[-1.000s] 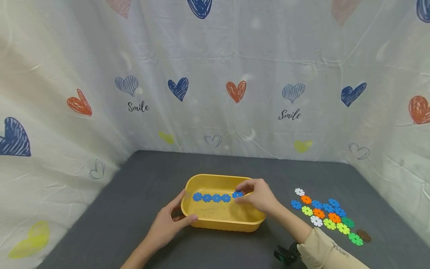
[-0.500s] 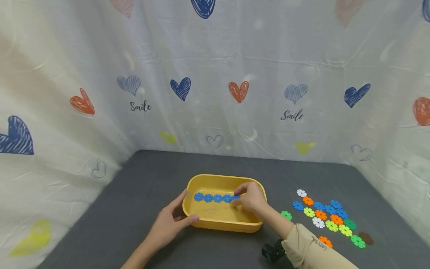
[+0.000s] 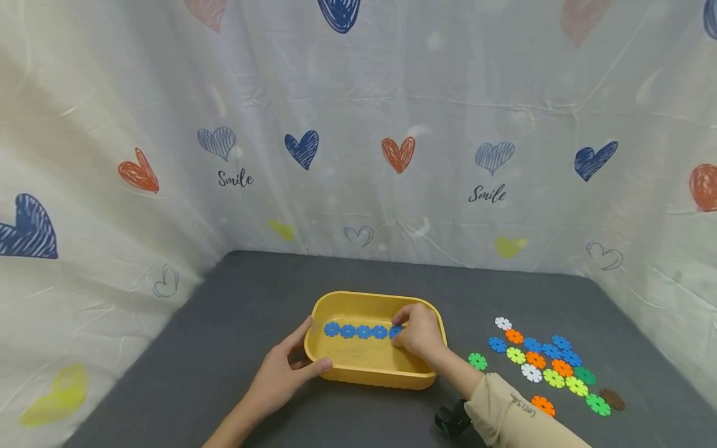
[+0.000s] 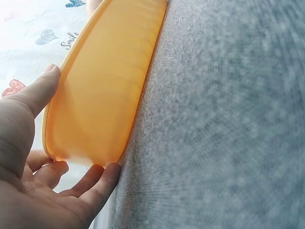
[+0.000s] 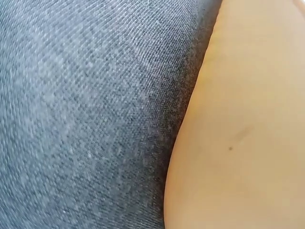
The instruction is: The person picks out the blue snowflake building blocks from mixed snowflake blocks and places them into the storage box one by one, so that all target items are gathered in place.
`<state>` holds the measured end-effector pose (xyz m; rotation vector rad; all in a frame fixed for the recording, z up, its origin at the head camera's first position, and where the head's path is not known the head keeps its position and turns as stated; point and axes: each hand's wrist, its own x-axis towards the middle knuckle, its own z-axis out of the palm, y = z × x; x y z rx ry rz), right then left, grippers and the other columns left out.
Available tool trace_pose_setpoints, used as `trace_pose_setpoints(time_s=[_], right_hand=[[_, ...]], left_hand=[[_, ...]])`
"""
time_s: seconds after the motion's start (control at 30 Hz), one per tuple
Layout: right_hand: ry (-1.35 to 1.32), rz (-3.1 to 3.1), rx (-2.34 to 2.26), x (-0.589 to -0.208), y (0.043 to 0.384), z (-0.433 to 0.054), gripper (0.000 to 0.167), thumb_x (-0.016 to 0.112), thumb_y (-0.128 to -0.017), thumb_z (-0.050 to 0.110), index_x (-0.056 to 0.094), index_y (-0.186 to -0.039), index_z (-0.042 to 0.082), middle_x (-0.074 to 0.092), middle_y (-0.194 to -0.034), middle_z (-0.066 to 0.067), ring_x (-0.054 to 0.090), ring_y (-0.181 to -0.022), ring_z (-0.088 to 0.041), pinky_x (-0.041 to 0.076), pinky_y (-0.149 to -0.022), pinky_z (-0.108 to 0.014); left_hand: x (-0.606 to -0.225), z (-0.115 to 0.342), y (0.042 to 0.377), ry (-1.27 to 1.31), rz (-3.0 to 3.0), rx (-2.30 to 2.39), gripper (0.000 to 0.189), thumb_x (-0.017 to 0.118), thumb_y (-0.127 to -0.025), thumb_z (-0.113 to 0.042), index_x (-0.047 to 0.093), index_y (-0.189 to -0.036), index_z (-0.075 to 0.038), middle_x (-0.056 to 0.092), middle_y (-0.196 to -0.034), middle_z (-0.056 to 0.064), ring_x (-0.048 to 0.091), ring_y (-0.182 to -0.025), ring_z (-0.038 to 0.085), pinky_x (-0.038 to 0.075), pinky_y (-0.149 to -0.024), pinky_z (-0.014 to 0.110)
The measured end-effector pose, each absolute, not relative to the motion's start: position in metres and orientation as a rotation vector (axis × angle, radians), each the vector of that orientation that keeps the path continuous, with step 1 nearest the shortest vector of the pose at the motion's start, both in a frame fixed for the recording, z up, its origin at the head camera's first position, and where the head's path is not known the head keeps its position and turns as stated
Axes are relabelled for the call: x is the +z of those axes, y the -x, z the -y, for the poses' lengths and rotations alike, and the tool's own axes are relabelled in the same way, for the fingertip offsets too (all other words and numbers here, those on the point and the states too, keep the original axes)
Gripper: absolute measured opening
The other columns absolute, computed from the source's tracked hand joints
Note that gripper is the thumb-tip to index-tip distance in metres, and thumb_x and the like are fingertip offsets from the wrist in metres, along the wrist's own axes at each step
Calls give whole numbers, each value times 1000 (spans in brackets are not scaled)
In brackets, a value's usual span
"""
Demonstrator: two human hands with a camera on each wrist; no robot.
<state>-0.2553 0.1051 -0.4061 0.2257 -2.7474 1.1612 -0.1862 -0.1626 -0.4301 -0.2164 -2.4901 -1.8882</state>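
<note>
A shallow yellow plastic basin (image 3: 364,376) stands on the dark tabletop. Inside it several blue snowflake discs (image 3: 348,331) lie in a row from left to right. At the right end of that row my right hand (image 3: 420,333) pinches one more blue snowflake disc (image 3: 395,331), partly hidden by the fingers. My left hand (image 3: 282,370) grips the basin's left end, thumb on the front rim. In the left wrist view, the left hand's fingers (image 4: 102,186) bend around the end wall of the basin (image 4: 95,95). The right wrist view shows the basin's wall (image 5: 238,119), with no hand visible.
Loose snowflake discs (image 3: 553,379) in white, orange, blue, yellow-green, green and brown lie on the table to the right. A single green disc (image 3: 478,361) is nearest the basin. A black device (image 3: 452,420) sits under the right wrist. A heart-printed curtain (image 3: 347,186) surrounds the table.
My right hand has moved slightly left, bringing its blue disc up to the row, then slightly back right. The left hand keeps its grip on the basin.
</note>
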Motion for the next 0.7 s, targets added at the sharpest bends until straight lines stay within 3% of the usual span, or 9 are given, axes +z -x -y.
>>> trace_pose_setpoints(time_s=[0.7], right_hand=[[-146,2750,1198,-409,256,-104,30,88,-60,-11,71,-83,-1,65,-80,-6,61,-76,-20,57,-70,-37]], left_hand=[[-432,163,186,212,2494,-1872,90,85,-80,-28,35,-155,-19,46,-145,10,55,-121,26,54,-87,30]])
